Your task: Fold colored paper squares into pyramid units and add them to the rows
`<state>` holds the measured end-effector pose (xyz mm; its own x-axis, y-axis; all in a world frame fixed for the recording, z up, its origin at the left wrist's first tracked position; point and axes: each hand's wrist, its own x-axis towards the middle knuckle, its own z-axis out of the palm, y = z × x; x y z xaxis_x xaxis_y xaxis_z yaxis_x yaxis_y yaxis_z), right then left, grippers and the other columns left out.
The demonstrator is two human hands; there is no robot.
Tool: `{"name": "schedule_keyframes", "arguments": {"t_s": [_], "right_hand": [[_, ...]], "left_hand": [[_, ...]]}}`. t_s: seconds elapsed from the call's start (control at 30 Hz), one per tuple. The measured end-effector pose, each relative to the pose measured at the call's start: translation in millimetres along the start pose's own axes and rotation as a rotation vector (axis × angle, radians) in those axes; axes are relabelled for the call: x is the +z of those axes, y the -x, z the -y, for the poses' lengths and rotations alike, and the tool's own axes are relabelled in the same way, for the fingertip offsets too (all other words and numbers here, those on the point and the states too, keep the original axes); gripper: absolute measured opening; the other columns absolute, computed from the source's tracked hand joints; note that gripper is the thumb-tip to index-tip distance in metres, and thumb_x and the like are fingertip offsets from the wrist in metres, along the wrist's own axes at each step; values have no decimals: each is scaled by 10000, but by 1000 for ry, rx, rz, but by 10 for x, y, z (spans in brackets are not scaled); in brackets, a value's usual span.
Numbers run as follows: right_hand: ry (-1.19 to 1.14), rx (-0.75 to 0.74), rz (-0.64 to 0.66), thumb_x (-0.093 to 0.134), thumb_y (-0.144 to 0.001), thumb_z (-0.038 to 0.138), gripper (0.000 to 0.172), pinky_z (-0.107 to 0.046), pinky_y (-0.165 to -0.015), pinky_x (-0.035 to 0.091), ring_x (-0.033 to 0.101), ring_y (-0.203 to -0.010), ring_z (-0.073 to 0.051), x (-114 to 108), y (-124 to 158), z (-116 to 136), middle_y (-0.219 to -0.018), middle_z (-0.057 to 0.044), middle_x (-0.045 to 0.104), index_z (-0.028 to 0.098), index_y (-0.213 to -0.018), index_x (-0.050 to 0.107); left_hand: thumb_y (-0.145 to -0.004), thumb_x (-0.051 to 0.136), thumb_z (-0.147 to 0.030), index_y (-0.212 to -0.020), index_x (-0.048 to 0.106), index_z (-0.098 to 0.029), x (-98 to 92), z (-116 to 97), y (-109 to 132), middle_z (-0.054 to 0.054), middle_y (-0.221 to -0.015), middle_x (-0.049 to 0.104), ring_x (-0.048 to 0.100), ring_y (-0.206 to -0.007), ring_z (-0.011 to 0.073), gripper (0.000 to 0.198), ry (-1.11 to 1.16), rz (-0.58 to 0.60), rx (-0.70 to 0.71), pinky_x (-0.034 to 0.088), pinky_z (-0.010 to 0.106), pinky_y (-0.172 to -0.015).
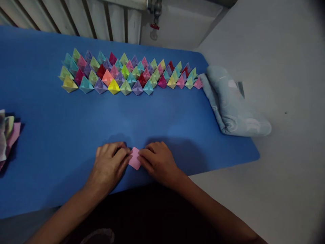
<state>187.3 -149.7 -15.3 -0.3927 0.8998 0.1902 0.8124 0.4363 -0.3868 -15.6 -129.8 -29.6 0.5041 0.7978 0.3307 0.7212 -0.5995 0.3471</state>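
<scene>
while open table (165, 115) extends to folded shapes (131, 80), left hand (108, 164) and right hand (160, 162), near the edge (220, 166), clamp fingers (147, 155) on a pink, diamond-shaped sheet (134, 159).

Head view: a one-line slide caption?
Left hand and right hand hold pink paper before rows of colourful origami on a blue table.

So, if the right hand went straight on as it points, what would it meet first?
The pink paper, which the right hand seems to touch; beyond it, probably the left hand.
</scene>
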Motion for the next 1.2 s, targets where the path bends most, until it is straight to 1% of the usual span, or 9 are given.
{"name": "schedule_keyframes", "arguments": {"t_s": [0.13, 0.33, 0.43, 0.53, 0.63, 0.77, 0.9, 1.03, 1.2], "right_hand": [[-74, 91, 6, 531, -962, 231, 178, -313, -718, 314, 531, -774, -157, -3, 23, 32, -825, -25, 656, 204, -915, 701], [-162, 188, -27, 562, -932, 182, 147, -322, -753, 326, 548, -812, -162, 0, 35, 49, -840, -19, 663, 215, -904, 702], [-163, 208, -29, 567, -916, 158, 142, -329, -758, 336, 554, -823, -169, 0, 23, 60, -856, -17, 674, 219, -907, 696], [-157, 202, -20, 567, -894, 125, 156, -332, -761, 350, 561, -833, -169, 8, 27, 61, -885, -12, 682, 227, -919, 683], [-174, 207, -58, 547, -885, 122, 158, -343, -783, 376, 570, -860, -179, 27, 60, 43, -903, -20, 684, 221, -912, 668], [-312, 247, -208, 521, -864, 110, 172, -363, -845, 423, 596, -929, -193, 41, 115, 4, -959, -44, 690, 217, -912, 648], [-422, 244, -287, 538, -848, 120, 150, -368, -873, 448, 614, -951, -193, 35, 130, -12, -962, -51, 694, 212, -902, 643], [-451, 243, -300, 535, -854, 136, 148, -388, -898, 459, 622, -975, -197, 29, 134, -8, -962, -52, 695, 220, -896, 651], [-598, 307, -396, 550, -874, 208, 118, -338, -797, 504, 629, -869, -174, 4, 178, 7, -934, -50, 685, 214, -932, 653]], "left_hand": [[-971, 482, -217, -1031, 690, -254, -26, 63, 38, 72, -991, 652, 550, -869, 222, 219, -18, 23, 112, 391, 368, -738], [-953, 484, -237, -1011, 717, -267, -141, 96, -37, 68, -1002, 669, 564, -901, 234, 242, 37, 91, 126, 407, 377, -747], [-910, 538, -284, -884, 708, -226, -163, 106, -285, 73, -1035, 674, 572, -931, 249, 182, 57, 232, 177, 418, 394, -777], [-834, 549, -189, -807, 656, -212, -165, 112, -612, 28, -872, 669, 587, -815, 198, 112, 167, 448, 224, 418, 347, -748], [-732, 580, -128, -843, 650, -227, -179, 80, -872, -2, -810, 671, 603, -758, 188, 164, 184, 636, 166, 399, 317, -703], [-671, 588, -121, -846, 661, -240, -199, 21, -1000, -7, -785, 687, 607, -705, 185, 224, 104, 794, 100, 377, 285, -632], [-661, 566, -149, -716, 638, -241, -200, 21, -972, -19, -658, 652, 547, -580, 155, 129, 71, 823, 76, 306, 262, -534], [-604, 572, -155, -646, 605, -223, -236, 75, -909, -17, -669, 637, 521, -585, 140, 86, 116, 768, 56, 302, 249, -528], [-638, 638, -293, -661, 591, -210, -332, 178, -762, -48, -584, 559, 472, -528, 111, 99, 467, 778, -250, 322, 226, -502]]}}
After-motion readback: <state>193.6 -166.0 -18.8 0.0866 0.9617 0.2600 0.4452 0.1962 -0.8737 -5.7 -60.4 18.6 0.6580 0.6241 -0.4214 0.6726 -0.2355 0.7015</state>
